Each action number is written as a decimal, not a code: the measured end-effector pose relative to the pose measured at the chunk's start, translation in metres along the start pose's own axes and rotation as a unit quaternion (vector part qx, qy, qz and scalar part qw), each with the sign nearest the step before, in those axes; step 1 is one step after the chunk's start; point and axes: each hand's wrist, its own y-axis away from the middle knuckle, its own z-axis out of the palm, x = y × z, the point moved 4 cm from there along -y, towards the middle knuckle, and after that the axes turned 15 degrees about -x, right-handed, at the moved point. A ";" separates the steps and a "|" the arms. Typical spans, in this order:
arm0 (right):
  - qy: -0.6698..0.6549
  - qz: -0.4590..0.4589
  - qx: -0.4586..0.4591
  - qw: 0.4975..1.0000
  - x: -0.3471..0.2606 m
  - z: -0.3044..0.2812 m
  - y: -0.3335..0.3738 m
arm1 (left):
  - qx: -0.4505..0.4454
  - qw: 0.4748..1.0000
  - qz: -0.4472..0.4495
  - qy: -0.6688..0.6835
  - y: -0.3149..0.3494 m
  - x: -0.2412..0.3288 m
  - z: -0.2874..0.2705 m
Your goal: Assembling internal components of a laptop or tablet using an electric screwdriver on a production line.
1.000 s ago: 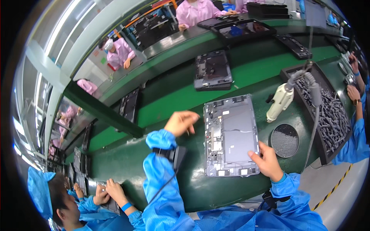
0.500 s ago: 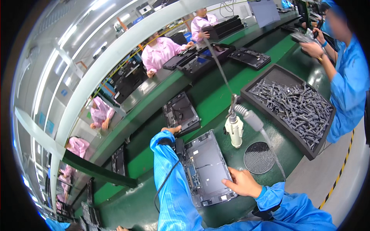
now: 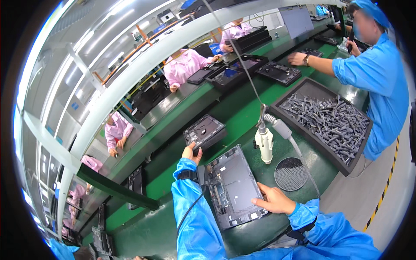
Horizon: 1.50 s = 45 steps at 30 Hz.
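Note:
An opened tablet (image 3: 236,186) lies in front of me, with its wide grey inner plate and a strip of circuit boards facing up. My right hand (image 3: 275,199) grips its right edge, thumb on top and fingers at the rim. Farther off, a second opened tablet (image 3: 204,130) rests on a thick dark tray or block, a loose cable across its face. My left hand (image 3: 190,153) is closed on the near corner of this piece, thumb at its side. How far my left fingers reach underneath is hidden.
A white electric screwdriver (image 3: 264,145) hangs beside the near tablet. Behind it is a round dish of screws (image 3: 290,173). A black tray (image 3: 277,108) full of small dark parts stands at the right. A co-worker in blue (image 3: 372,73) reaches over the green belt (image 3: 240,113).
The far tablet with its tray has turned slightly, my left hand now gripping its near corner. The co-worker's arm has stretched left toward the belt. My right hand stays on the near tablet.

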 end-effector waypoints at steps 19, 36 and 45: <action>-0.530 -0.043 -0.105 0.841 0.026 0.004 -0.196 | -0.020 0.982 0.169 0.082 0.232 -0.013 -0.013; -0.294 0.034 0.017 0.955 0.006 -0.001 -0.076 | -0.123 0.982 -0.014 -0.140 0.249 -0.131 -0.015; -0.263 0.027 -0.008 0.964 0.008 -0.027 -0.055 | -0.201 0.903 -0.106 -0.365 0.253 -0.133 -0.001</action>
